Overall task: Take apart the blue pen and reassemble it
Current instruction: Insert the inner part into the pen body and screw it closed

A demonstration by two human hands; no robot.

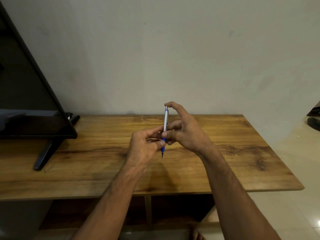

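— Where is the blue pen point(165, 122)?
— Upright in the air above the wooden desk point(86, 153), tip down.
— And each grip?
— The left grip point(145, 144) pinches the blue lower section. The right grip point(187, 132) curls round the silver barrel, forefinger on its top button.

The assembled blue pen point(165, 129), silver upper barrel, stands upright, tip down.

No legible text or markings.
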